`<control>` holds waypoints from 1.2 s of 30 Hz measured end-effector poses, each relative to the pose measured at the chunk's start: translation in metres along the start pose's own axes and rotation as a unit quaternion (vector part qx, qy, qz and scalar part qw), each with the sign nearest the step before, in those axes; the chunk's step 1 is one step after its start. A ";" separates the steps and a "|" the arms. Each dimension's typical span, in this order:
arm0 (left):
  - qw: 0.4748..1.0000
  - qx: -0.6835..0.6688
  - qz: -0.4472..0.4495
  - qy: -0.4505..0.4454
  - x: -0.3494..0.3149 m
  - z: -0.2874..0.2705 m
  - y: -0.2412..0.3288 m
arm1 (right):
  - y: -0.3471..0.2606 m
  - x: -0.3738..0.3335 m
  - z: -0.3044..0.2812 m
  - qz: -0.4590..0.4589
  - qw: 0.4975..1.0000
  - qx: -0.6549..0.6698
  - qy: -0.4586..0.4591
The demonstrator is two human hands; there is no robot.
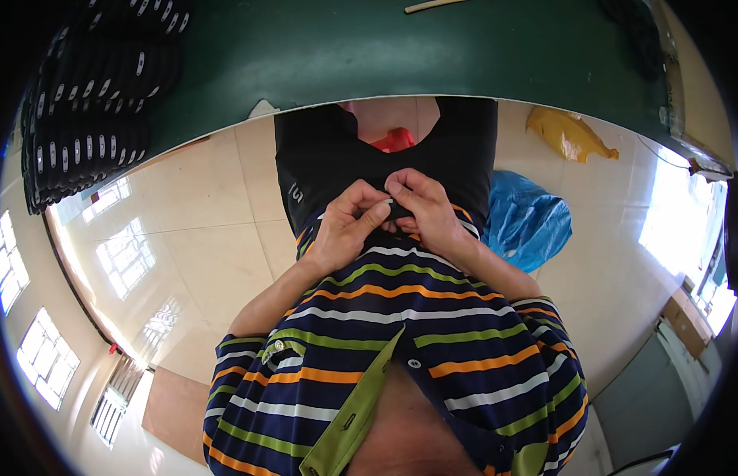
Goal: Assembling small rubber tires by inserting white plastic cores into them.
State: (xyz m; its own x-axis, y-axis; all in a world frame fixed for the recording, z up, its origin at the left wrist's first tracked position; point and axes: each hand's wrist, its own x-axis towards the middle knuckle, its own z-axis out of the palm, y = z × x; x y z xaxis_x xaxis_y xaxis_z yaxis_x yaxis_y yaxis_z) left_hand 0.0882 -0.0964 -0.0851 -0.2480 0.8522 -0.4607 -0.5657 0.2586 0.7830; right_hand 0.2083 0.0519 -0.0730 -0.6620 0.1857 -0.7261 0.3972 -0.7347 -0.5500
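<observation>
Both hands meet over my lap, close to the striped shirt's hem. Thumb and fingers of my left hand pinch together at a small black piece with a pale spot at its edge. My right hand closes on the same piece from the other side, its thumb and forefinger pressed together. Most of the piece is hidden by the fingers, and its exact kind does not show.
A green-topped table lies ahead of my knees. Black items with pale oval tags are stacked at its left end; a thin tan stick lies far back. Blue plastic bag and yellow bag rest on the floor to the right.
</observation>
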 end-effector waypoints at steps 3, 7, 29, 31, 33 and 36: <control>0.996 0.082 -0.011 0.031 0.000 0.003 0.004 | -0.006 0.006 -0.005 -0.040 0.991 -0.123 -0.037; 0.985 0.163 0.050 0.004 0.001 0.017 0.028 | -0.027 0.007 0.000 -0.013 0.970 -0.223 -0.100; 0.983 0.182 0.000 0.011 -0.004 0.012 0.016 | 0.001 -0.004 0.001 0.007 0.993 -0.072 0.091; 0.983 0.181 -0.005 0.011 -0.005 0.013 0.016 | 0.007 -0.005 -0.008 -0.002 0.998 0.004 0.059; 0.982 0.187 -0.002 0.022 -0.005 0.014 0.016 | 0.009 -0.007 -0.006 -0.003 0.997 0.025 0.076; 0.979 0.201 -0.006 0.029 -0.005 0.014 0.012 | 0.007 -0.011 -0.006 -0.009 0.994 0.066 0.090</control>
State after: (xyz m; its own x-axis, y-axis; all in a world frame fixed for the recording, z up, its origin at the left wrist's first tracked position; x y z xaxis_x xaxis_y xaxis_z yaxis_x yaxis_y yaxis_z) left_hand 0.0937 -0.0912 -0.0673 -0.2935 0.8235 -0.4854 -0.2174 0.4370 0.8728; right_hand 0.2226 0.0483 -0.0713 -0.5390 0.3047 -0.7853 0.2919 -0.8069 -0.5135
